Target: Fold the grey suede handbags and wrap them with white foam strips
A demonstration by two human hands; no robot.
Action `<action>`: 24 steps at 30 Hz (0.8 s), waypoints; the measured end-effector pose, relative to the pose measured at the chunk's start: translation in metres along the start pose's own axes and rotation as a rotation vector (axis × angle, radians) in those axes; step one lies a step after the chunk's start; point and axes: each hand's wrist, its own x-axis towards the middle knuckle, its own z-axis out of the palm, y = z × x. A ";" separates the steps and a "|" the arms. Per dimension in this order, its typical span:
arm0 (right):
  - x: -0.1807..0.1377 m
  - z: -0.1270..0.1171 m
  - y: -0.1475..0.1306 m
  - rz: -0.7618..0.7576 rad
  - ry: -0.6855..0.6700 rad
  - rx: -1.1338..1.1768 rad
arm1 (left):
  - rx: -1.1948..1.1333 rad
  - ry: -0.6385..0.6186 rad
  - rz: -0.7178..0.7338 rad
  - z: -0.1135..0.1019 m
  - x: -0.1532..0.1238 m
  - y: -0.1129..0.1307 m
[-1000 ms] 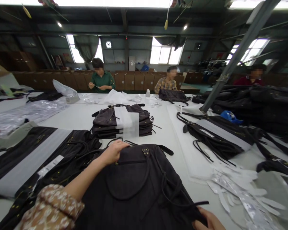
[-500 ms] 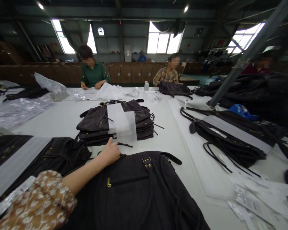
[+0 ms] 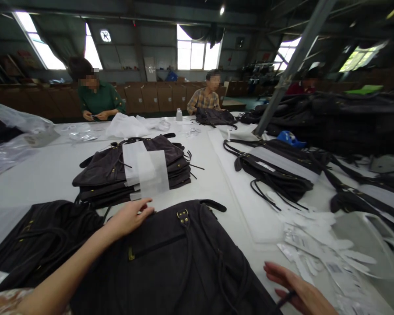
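A large black handbag (image 3: 157, 262) lies flat before me, showing a brass zip pull, a buckle tab and long handles. My left hand (image 3: 131, 217) rests at its upper left edge, fingers stretched out and thumb apart. At the bag's lower right is my right hand (image 3: 302, 288), its fingers long and partly spread. A dark strap (image 3: 285, 300) runs from the bag's side into that hand, between the fingers; its grip looks loose. Beyond my left hand stands a stack of dark bags (image 3: 101, 168) with translucent white sheets (image 3: 153, 173) over the front.
Another black bag (image 3: 52, 232) lies at left, and more wrapped bags (image 3: 276, 168) at right. Loose tags (image 3: 315, 245) and a grey plastic tray or stool (image 3: 367, 245) are at lower right. A slanted metal post (image 3: 292, 65) rises beyond. Co-workers (image 3: 100, 98) sit across the white table (image 3: 203, 205).
The view has swung to the right, so things sit further left. My right hand has come into view by the bag's lower right. My left hand's fingers have straightened along the bag's edge.
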 end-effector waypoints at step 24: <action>0.025 0.058 -0.029 -0.026 0.087 0.330 | -0.745 -0.433 0.229 0.042 0.082 0.099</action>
